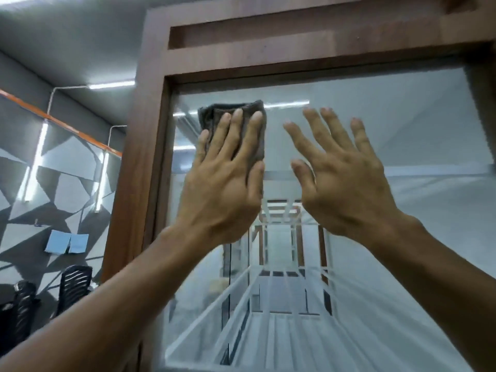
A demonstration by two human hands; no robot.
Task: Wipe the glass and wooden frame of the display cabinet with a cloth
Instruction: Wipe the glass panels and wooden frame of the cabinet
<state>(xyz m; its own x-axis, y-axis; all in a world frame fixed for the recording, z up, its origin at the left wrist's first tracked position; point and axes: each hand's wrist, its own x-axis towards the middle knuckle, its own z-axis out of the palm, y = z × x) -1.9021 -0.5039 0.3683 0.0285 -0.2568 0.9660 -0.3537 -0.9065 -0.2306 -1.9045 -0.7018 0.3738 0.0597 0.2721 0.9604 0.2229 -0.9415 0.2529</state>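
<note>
A grey room with a wall (53, 170) painted in dark and pale angular shapes lies left of the cabinet's wooden frame (150, 157). Two blue paper notes (67, 242) are stuck to that wall, and black mesh-backed chairs (75, 285) stand below them. A strip light (111, 84) glows on the ceiling, up and left of the frame.

The frame is brown, with a thick left post and a top rail. Inside it the glass (402, 210) shows pale reflections and glass shelves going down behind it.

A person's left hand (222, 189) presses a folded grey cloth (214, 114) flat on the glass, just inside the frame's upper left corner. The fingers are straight and close together, the thumb alongside. The cloth lies under the fingers with its top edge showing above the fingertips and its long side running up and down, near the post and not far under the rail.

Further from the post, the right hand (346, 183) is raised with fingers spread and nothing in it; whether it touches the glass cannot be told.

The left hand alone controls the cloth. Most of the glass lies away from the post and below it, so the next stroke probably runs that way.
</note>
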